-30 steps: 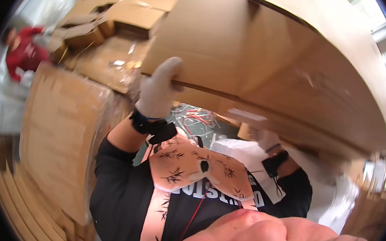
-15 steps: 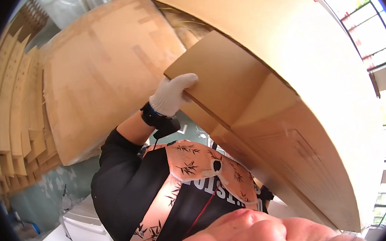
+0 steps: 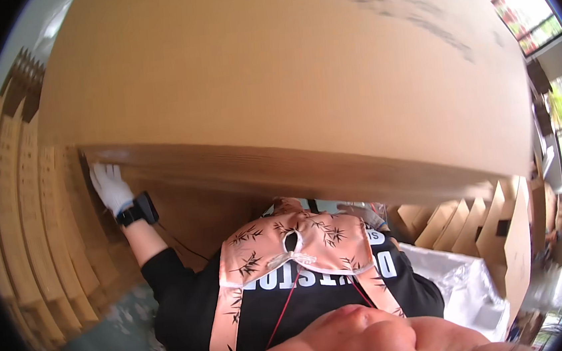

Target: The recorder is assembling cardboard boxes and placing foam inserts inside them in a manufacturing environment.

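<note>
A large cardboard box fills the upper half of the view, its lower edge tilted down to the right. White-gloved, my left hand lies with fingers stretched out against the inside of the box near its left corner. A black device sits on that wrist. Below the box's lower edge, close to my chest, shows a small greyish patch that appears to be my right hand. Its fingers are hidden, and I cannot make out what it touches.
Folded cardboard sheets stand stacked along the left. More upright cardboard pieces stand at the right, beside a white plastic-lined container. Windows run along the far right.
The box has swung from the right across the view, and its large printed face now spans the top. My left hand has moved left and down, from pinching a flap to lying flat-fingered against the box.
</note>
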`<state>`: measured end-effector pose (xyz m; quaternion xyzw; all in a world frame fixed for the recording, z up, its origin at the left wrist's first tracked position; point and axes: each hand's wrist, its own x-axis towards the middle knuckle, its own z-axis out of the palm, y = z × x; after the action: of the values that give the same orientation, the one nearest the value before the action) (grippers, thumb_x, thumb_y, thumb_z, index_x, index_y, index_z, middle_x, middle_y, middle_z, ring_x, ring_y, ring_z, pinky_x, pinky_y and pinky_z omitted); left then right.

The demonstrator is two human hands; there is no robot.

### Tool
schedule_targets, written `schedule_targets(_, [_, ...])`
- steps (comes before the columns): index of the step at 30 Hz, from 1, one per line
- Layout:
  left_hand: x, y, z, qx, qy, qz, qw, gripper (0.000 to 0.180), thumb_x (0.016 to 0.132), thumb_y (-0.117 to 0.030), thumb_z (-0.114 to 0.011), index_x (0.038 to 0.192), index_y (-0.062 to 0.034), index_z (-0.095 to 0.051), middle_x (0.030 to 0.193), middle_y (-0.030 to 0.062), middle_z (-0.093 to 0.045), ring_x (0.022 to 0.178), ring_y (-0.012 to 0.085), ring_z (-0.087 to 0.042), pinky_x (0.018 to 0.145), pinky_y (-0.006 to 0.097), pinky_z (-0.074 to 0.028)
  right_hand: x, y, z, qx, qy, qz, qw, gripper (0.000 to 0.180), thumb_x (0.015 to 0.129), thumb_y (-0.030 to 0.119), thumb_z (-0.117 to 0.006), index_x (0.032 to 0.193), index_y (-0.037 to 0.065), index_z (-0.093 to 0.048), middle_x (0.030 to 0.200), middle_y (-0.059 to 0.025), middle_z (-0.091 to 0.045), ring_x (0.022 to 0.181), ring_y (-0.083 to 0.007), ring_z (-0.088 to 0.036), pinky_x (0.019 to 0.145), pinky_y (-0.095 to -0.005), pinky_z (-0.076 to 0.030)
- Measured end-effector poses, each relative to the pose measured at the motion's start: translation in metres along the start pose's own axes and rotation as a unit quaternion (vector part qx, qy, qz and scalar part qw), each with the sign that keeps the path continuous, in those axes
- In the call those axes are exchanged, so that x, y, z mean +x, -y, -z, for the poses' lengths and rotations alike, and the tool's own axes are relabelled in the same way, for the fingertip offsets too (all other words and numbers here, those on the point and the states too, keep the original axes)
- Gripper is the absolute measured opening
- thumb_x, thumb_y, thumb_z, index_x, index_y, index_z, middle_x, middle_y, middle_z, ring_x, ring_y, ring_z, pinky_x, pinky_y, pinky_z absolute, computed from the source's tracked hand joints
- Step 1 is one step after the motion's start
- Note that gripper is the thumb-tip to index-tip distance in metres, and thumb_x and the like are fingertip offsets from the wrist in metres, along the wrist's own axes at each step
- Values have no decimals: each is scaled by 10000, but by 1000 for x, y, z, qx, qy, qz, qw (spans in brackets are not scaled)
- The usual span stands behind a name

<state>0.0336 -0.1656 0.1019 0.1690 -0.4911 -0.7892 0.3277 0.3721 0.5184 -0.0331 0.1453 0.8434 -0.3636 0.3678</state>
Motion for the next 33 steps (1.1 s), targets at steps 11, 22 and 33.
schedule_targets(11, [-263,158,17,47,89,337,936,682,999,-397,-548,1512,-9,-322,1533,241,-364,1346,405,-455,1129,509,-390,-88,-253,255,547,-637,-22,543,415,935,391,-646,1153,38,-662,1047,-140,-701,935,-258,-680,806,-374,-554])
schedule_targets(22, [-246,106,62,102,8,249,963,551,1005,-360,-431,1417,5,-448,1473,182,-455,1369,331,-432,1138,491,-361,-9,-79,259,461,-286,84,836,389,930,294,-693,1198,12,-671,1116,-38,-699,965,-141,-641,887,-287,-489])
schedule_targets(33, [-251,110,-74,90,200,269,938,645,1033,-358,-422,1544,10,-280,1611,226,-253,1478,391,-274,1210,517,-236,24,105,131,689,-64,152,705,340,971,254,-639,1186,-9,-635,1091,-89,-706,907,-193,-698,824,-348,-566])
